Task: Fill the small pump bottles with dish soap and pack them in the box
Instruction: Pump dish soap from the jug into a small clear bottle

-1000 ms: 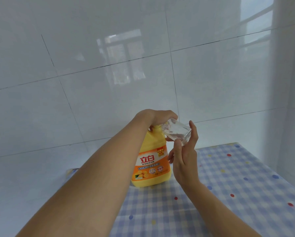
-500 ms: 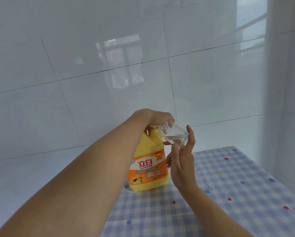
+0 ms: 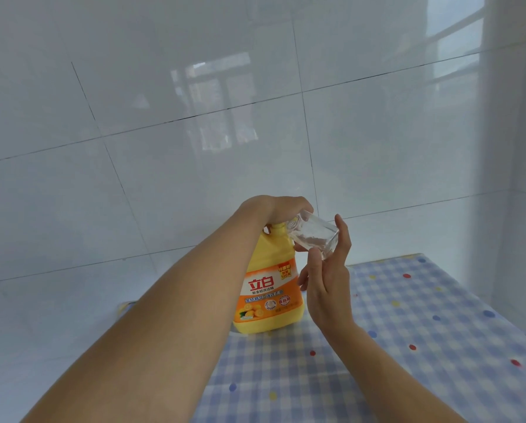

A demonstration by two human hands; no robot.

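A yellow dish soap bottle with an orange label stands upright on the checked tablecloth. My left hand is closed over its pump top, which is hidden under the fingers. My right hand holds a small clear bottle tilted on its side, its neck pointing at the pump. A little liquid lies inside the clear bottle. No box is in view.
The blue and white checked tablecloth with coloured dots covers the table at the lower right. A glossy white tiled wall stands close behind the soap bottle. The table's left edge runs under my left forearm.
The view has shifted slightly. Both hands keep the same hold, with the small bottle still tilted at the pump top.
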